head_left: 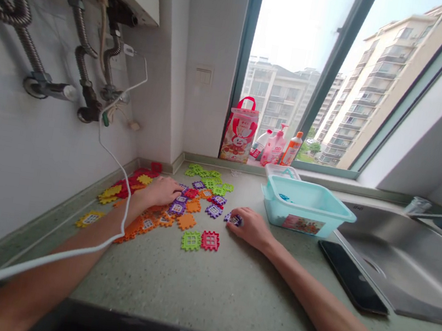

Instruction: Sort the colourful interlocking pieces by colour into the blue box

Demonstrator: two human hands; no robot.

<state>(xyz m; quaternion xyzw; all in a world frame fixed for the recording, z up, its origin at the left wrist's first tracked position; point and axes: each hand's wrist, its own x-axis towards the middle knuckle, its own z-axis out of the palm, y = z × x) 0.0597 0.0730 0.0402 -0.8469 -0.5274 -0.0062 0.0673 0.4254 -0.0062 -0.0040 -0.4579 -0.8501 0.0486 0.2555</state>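
Observation:
Several flat plastic puzzle tiles [181, 206] in purple, orange, green, red and yellow lie scattered on the grey-green countertop [203, 284]. My left hand [161, 191] rests palm down on the pile, fingers stretched toward a purple tile [178, 208]. My right hand [251, 227] lies on the counter with its fingers curled round a small purple tile [233, 219]. A green tile [191, 240] and a red tile [210, 240] sit side by side in front of both hands.
A light blue plastic tub [306, 206] stands right of my right hand. A black phone [351, 276] lies by the steel sink [405, 265]. A red bag [240, 132] and bottles [277, 147] stand on the window sill. A white cable [114, 155] hangs over my left arm.

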